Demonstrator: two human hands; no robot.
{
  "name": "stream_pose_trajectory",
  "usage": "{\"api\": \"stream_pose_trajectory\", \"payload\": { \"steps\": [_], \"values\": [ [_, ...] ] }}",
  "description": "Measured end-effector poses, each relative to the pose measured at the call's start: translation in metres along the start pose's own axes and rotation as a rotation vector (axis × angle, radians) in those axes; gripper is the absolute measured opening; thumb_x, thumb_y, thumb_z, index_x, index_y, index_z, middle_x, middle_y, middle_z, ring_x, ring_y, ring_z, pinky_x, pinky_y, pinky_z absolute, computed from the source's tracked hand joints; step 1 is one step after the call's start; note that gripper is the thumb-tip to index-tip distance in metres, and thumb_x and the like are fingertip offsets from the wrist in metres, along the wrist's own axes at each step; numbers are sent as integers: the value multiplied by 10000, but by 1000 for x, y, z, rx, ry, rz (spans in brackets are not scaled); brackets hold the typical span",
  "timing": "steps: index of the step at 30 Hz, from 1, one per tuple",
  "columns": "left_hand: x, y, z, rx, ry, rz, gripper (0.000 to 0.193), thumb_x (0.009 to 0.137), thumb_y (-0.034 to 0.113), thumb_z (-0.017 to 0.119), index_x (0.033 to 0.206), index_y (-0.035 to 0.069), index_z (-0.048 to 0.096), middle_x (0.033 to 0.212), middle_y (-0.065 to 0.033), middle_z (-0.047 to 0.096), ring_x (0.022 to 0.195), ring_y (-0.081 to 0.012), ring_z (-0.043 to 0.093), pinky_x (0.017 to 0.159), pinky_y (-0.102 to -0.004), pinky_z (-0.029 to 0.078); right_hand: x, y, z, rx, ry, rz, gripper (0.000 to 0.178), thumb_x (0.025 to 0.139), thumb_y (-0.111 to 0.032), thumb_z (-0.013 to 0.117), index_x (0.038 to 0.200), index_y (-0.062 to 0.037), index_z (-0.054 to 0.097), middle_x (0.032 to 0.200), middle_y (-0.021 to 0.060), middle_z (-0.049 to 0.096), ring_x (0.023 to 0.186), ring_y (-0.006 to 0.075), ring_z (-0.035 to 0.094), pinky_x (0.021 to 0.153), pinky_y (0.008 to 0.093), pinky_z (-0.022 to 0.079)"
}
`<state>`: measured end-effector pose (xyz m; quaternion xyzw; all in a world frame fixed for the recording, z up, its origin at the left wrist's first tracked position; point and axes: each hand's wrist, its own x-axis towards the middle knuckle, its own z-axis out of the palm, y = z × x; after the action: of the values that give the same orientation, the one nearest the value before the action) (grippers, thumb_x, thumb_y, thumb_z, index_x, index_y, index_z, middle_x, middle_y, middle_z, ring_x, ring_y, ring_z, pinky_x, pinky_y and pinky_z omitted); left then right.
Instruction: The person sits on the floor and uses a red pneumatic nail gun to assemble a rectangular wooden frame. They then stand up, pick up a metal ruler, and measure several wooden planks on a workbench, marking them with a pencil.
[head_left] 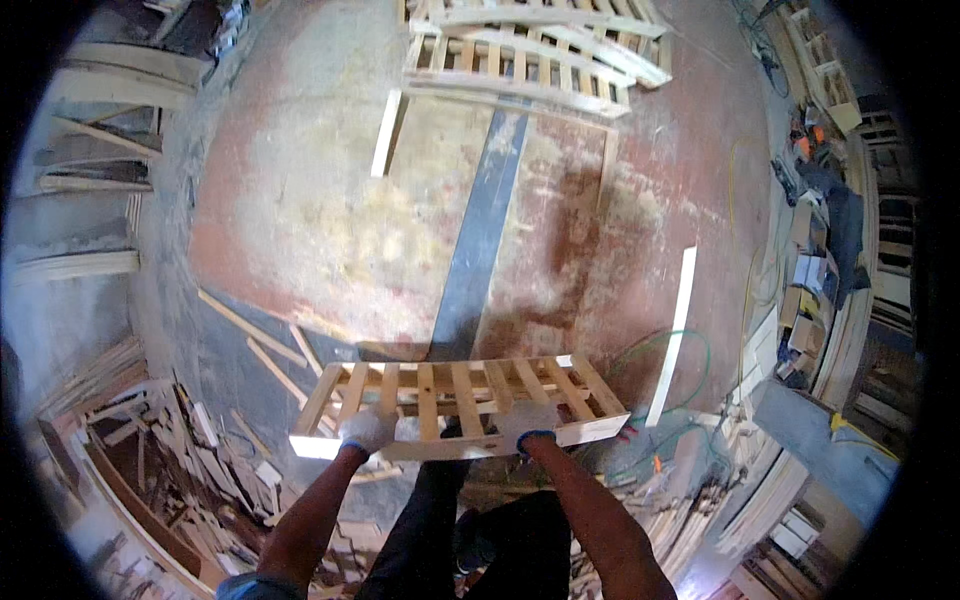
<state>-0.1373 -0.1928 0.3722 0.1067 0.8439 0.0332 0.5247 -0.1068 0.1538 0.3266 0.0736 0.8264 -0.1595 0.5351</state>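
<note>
In front of my legs I hold up a slatted wooden pallet (427,400), long and narrow, made of pale boards with several cross slats. My left hand (368,430), in a whitish work glove, grips its near long board left of the middle. The same board is held right of the middle by my right hand (527,424), gloved too, with a blue cuff. Both hands are closed on the wood, though some fingers are hidden behind the slats and board.
More slatted pallets are stacked (530,60) at the far side. Loose white strips lie on the floor, one left (386,134) and one right (672,335). A green hose (706,355) loops at right. Scrap wood (215,460) heaps at lower left; a grey-blue board (815,440) lies lower right.
</note>
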Motion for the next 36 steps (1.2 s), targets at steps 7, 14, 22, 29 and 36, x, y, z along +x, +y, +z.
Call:
{"api": "stream_pose_trajectory", "payload": {
  "steps": [7,14,22,29,36],
  "values": [
    [-11,59,-130,-224,261,-377,563,988,578,496,1116,83,732,985,-266,746,962,-451,726,849,-542,575,4,-14,-155,33,116,-31,620,900,-563,575,1109,-12,768,1099,240,751,1056,402,713,983,546,495],
    [33,150,-253,-162,326,-326,594,993,601,484,1068,62,723,908,-255,746,877,-450,735,803,-565,576,18,42,-305,69,65,-50,693,823,-637,640,1066,-4,787,1059,256,754,1039,406,720,934,490,534],
    [92,211,-391,-180,291,-272,604,992,624,476,1175,72,638,921,-249,750,885,-464,734,807,-574,572,12,78,-465,57,103,76,724,834,-646,600,1085,9,779,1103,265,746,1044,411,717,927,497,533],
    [122,232,-561,-228,486,-87,482,1014,541,508,1173,92,585,808,-229,736,759,-442,729,663,-575,564,52,73,-595,99,416,84,626,810,-647,679,877,-33,779,837,271,726,1042,456,672,1146,626,312],
    [179,189,-757,-287,712,84,369,1035,414,550,1197,83,543,693,-206,693,636,-397,711,531,-511,552,87,0,-769,-205,1026,-11,717,853,-709,638,761,-10,767,620,190,653,697,387,645,839,532,460]
  ]
}}
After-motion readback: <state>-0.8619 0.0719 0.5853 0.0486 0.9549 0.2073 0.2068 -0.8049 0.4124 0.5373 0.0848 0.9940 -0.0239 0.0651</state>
